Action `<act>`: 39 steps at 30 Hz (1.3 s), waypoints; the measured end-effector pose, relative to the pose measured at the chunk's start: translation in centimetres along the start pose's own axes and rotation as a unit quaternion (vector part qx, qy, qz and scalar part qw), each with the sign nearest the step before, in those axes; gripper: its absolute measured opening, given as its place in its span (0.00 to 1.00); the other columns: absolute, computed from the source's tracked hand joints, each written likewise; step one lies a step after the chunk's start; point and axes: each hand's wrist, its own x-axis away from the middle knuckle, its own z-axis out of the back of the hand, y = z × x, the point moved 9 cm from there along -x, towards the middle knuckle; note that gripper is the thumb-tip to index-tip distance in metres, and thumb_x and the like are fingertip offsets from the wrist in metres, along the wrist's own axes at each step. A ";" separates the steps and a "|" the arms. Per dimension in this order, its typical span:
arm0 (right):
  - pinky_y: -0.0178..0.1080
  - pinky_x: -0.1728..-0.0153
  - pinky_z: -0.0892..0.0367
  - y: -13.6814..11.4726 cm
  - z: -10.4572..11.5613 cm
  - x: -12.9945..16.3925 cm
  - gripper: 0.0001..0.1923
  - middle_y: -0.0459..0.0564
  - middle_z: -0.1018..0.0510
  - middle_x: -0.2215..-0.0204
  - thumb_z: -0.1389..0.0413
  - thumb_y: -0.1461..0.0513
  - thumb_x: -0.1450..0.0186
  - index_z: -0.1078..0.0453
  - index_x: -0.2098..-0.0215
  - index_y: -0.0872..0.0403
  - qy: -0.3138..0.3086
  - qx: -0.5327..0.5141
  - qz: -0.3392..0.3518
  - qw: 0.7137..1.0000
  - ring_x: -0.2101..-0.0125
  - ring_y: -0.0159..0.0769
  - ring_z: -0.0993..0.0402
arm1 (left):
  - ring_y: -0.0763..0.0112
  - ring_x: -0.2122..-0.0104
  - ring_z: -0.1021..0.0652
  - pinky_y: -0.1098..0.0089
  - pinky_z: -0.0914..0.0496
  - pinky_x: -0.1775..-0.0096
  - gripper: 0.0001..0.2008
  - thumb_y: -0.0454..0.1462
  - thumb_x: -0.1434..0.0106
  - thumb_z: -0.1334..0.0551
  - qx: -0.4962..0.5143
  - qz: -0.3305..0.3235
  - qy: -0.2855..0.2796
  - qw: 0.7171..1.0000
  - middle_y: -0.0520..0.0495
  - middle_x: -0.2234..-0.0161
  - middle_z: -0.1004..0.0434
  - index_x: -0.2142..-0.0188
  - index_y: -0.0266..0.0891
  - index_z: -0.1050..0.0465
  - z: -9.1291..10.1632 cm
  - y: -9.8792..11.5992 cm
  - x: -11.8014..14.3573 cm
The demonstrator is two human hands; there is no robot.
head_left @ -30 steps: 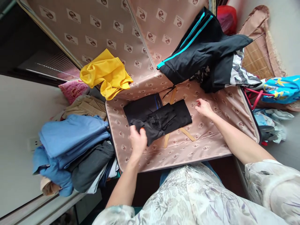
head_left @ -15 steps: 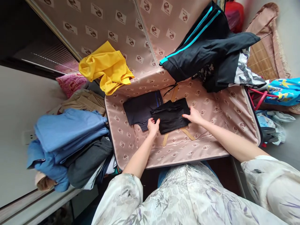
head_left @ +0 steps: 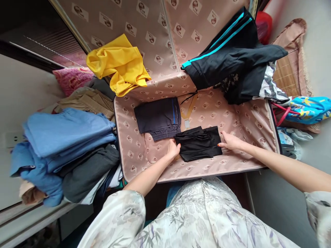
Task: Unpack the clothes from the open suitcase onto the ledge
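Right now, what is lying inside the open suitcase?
In the suitcase lie a dark folded garment and a black folded garment, held between left hand and right hand. Whatever is under them is covered.

A black folded garment [head_left: 199,143] lies on pink logo-printed suitcase lining [head_left: 232,117], near a yellow shirt [head_left: 119,65] and blue clothes [head_left: 64,132].

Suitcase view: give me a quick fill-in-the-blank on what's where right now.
1. Both hands touch the folded ____ garment in the suitcase.
2. The left hand is at its ____ edge; the right hand is opposite.
3. The garment on the suitcase's far-left corner is ____.

Missing: black; left; yellow
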 end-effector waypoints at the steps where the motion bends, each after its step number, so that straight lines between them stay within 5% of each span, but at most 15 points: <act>1: 0.47 0.57 0.29 -0.5 0.1 0.6 0.28 0.64 0.22 0.53 0.41 0.53 0.34 0.38 0.39 0.56 0.016 0.046 0.007 0.999 0.55 0.55 0.22 | 0.48 0.45 0.24 0.50 0.32 0.42 0.26 0.33 0.38 0.32 -0.056 -0.038 0.011 0.998 0.32 0.47 0.26 0.42 0.39 0.34 0.4 0.7 0.3; 3: 0.48 0.56 0.30 -2.9 0.3 1.5 0.28 0.66 0.24 0.50 0.43 0.56 0.32 0.38 0.36 0.56 0.070 0.137 0.059 0.986 0.53 0.55 0.24 | 0.44 0.39 0.30 0.48 0.37 0.38 0.28 0.34 0.36 0.33 -0.186 -0.161 0.004 0.969 0.30 0.39 0.32 0.37 0.41 0.34 0.2 3.0 1.3; 5: 0.46 0.56 0.30 -6.3 -0.7 1.8 0.30 0.65 0.26 0.50 0.43 0.59 0.32 0.40 0.33 0.53 0.093 0.201 0.151 0.963 0.53 0.54 0.26 | 0.42 0.34 0.36 0.44 0.41 0.35 0.31 0.36 0.36 0.31 -0.309 -0.292 -0.059 0.903 0.33 0.33 0.39 0.35 0.47 0.34 -2.0 4.8 2.8; 9: 0.39 0.62 0.31 -10.0 -5.6 1.0 0.35 0.60 0.28 0.49 0.46 0.64 0.31 0.44 0.28 0.38 0.018 0.281 0.263 0.923 0.56 0.46 0.27 | 0.34 0.29 0.50 0.33 0.46 0.37 0.44 0.42 0.41 0.26 -0.468 -0.401 -0.198 0.762 0.39 0.25 0.56 0.29 0.59 0.41 -6.3 3.6 4.0; 13: 0.37 0.64 0.33 -9.7 -7.9 -0.2 0.36 0.60 0.28 0.49 0.54 0.69 0.30 0.42 0.29 0.32 0.017 0.331 0.250 0.910 0.60 0.41 0.26 | 0.31 0.27 0.62 0.29 0.48 0.37 0.49 0.47 0.41 0.26 -0.501 -0.415 -0.215 0.728 0.43 0.23 0.69 0.27 0.63 0.49 -6.8 2.6 2.6; 17: 0.38 0.66 0.32 -9.7 -7.7 -0.4 0.35 0.62 0.27 0.49 0.51 0.69 0.32 0.36 0.31 0.35 0.010 0.331 0.239 0.913 0.63 0.40 0.24 | 0.33 0.27 0.62 0.32 0.48 0.36 0.46 0.40 0.41 0.27 -0.501 -0.424 -0.239 0.716 0.43 0.23 0.67 0.28 0.62 0.45 -5.6 3.3 3.6; 19: 0.37 0.68 0.33 -10.7 -6.8 -0.5 0.32 0.59 0.24 0.55 0.44 0.68 0.36 0.30 0.35 0.40 -0.003 0.297 0.241 0.924 0.68 0.39 0.24 | 0.34 0.27 0.57 0.35 0.46 0.35 0.39 0.36 0.39 0.30 -0.505 -0.401 -0.236 0.727 0.41 0.24 0.60 0.31 0.57 0.36 -4.1 4.0 4.6; 23: 0.36 0.72 0.36 -16.1 -2.1 -1.1 0.20 0.51 0.23 0.66 0.34 0.62 0.41 0.22 0.49 0.50 0.045 0.215 0.280 0.935 0.71 0.37 0.26 | 0.34 0.32 0.40 0.40 0.37 0.38 0.29 0.40 0.36 0.32 -0.463 -0.307 -0.203 0.806 0.29 0.30 0.44 0.36 0.42 0.29 0.7 5.0 6.7; 26: 0.38 0.65 0.32 -22.8 4.0 -1.7 0.18 0.56 0.24 0.58 0.41 0.58 0.31 0.28 0.45 0.54 0.146 0.190 0.297 0.924 0.62 0.40 0.25 | 0.42 0.37 0.31 0.44 0.34 0.40 0.29 0.41 0.32 0.35 -0.372 -0.288 -0.176 0.865 0.29 0.34 0.38 0.33 0.41 0.34 4.7 5.5 9.1; 30: 0.44 0.52 0.32 -34.5 11.6 -1.6 0.19 0.61 0.27 0.50 0.46 0.57 0.28 0.33 0.42 0.58 0.285 0.194 0.340 0.875 0.51 0.47 0.31 | 0.52 0.40 0.27 0.50 0.33 0.39 0.25 0.39 0.30 0.37 -0.216 -0.287 -0.133 0.924 0.36 0.38 0.33 0.35 0.44 0.34 8.9 4.5 11.8; 35: 0.52 0.43 0.39 -46.9 16.8 -4.1 0.31 0.68 0.37 0.35 0.44 0.61 0.30 0.44 0.32 0.64 0.380 0.211 0.349 0.830 0.41 0.54 0.40 | 0.58 0.48 0.22 0.57 0.29 0.42 0.22 0.37 0.31 0.37 -0.082 -0.282 -0.112 0.949 0.39 0.47 0.26 0.38 0.39 0.29 11.8 2.5 13.8; 39: 0.56 0.44 0.44 -50.7 20.0 -8.1 0.19 0.69 0.32 0.39 0.50 0.63 0.27 0.33 0.41 0.64 0.390 0.187 0.292 0.853 0.42 0.54 0.42 | 0.58 0.48 0.22 0.56 0.29 0.42 0.20 0.36 0.32 0.37 -0.041 -0.274 -0.079 0.958 0.39 0.48 0.24 0.41 0.38 0.27 14.1 1.4 14.3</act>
